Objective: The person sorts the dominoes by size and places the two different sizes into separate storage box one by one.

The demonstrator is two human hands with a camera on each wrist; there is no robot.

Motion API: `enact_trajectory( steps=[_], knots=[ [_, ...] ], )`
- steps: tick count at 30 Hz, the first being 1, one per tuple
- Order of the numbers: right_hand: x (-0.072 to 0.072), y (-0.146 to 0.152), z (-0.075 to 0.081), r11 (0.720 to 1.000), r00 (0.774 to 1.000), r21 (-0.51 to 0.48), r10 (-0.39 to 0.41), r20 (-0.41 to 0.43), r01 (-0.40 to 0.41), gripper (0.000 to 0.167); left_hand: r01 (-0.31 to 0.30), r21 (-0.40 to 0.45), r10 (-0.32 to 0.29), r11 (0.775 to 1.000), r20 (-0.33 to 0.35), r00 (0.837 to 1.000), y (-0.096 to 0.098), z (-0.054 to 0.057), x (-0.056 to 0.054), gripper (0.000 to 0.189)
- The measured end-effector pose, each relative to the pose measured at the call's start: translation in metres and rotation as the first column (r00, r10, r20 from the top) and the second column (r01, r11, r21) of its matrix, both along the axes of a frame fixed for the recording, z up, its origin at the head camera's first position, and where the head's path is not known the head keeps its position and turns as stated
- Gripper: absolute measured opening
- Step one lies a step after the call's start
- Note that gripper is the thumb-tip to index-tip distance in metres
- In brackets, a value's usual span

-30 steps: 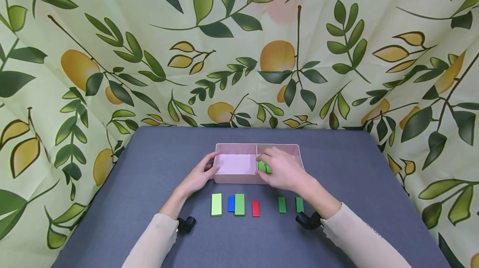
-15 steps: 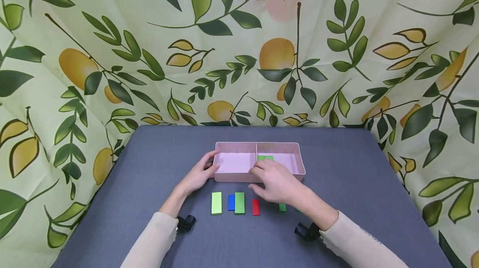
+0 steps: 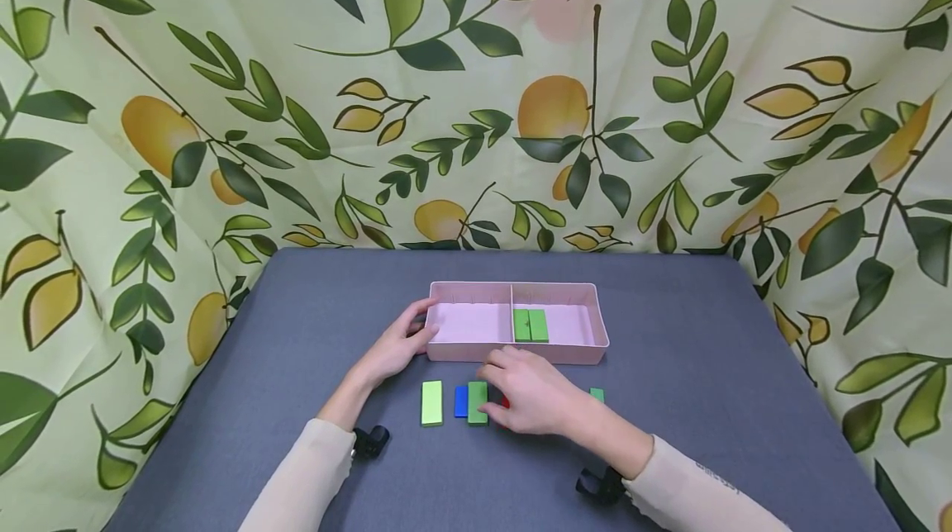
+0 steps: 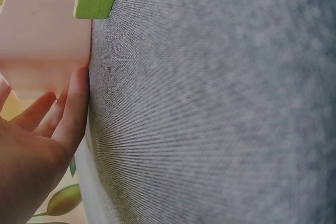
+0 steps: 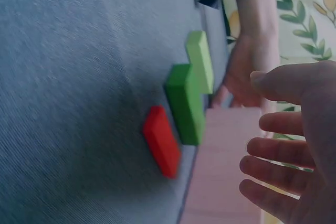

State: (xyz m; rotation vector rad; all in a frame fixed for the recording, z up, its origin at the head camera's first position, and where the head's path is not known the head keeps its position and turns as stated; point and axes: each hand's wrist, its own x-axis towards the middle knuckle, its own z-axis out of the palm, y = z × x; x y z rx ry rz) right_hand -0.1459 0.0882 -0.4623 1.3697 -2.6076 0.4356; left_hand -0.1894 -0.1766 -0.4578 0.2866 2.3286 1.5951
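Observation:
A pink two-part box (image 3: 521,354) lies on the grey cloth. My left hand (image 3: 397,342) rests at its left end, thumb and fingers laid fairly straight against the wall, as the left wrist view also shows. My right hand (image 3: 531,391) hovers with parted fingers over the row of blocks in front of the box and holds nothing. Under it is a red block (image 5: 161,141), mostly hidden in the head view. Beside its thumb stands a green block (image 3: 477,404), with a blue block (image 3: 461,401) just left of it.
Two green blocks (image 3: 539,325) lie side by side in the box's right compartment. A light green block (image 3: 431,404) is at the row's left end. Another dark green block (image 3: 597,394) shows partly behind the right wrist. A leaf-patterned curtain (image 3: 476,185) hangs behind the table.
My right hand has come out of the right compartment, leaving two green blocks there, and moved toward me and left over the red block. My left hand stays at the box's end.

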Motion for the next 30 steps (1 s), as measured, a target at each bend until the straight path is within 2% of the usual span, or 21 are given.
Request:
enact_trajectory(
  steps=[5,11,14,21,24,30],
  knots=[
    [0.004,-0.006,-0.013,1.0,1.0,0.023,0.012,-0.005,-0.012,0.037,-0.002,0.012,0.003,1.0,-0.01,1.0,0.001,0.003,0.002,0.055],
    [0.007,-0.014,-0.026,0.996,1.0,0.083,0.012,-0.003,-0.012,0.042,0.01,0.009,-0.01,1.0,-0.005,1.0,0.001,0.002,0.001,0.055],
    [0.007,-0.018,-0.032,0.993,1.0,0.118,-0.002,-0.006,0.002,0.045,0.012,0.015,-0.012,1.0,-0.001,1.0,0.0,-0.004,-0.003,0.055],
    [0.007,-0.028,-0.035,0.984,0.998,0.17,-0.048,-0.035,0.053,0.052,-0.015,0.014,0.016,1.0,-0.03,0.999,-0.006,-0.034,-0.014,0.056],
    [0.008,-0.029,-0.034,0.978,0.997,0.192,-0.077,-0.012,0.078,0.054,-0.012,0.024,0.013,1.0,-0.04,0.999,-0.007,-0.039,-0.015,0.055],
    [0.01,-0.026,-0.031,0.971,0.996,0.222,-0.091,0.014,0.086,0.054,-0.004,0.043,0.006,0.999,-0.047,0.999,-0.007,-0.038,-0.015,0.054]
  ],
)
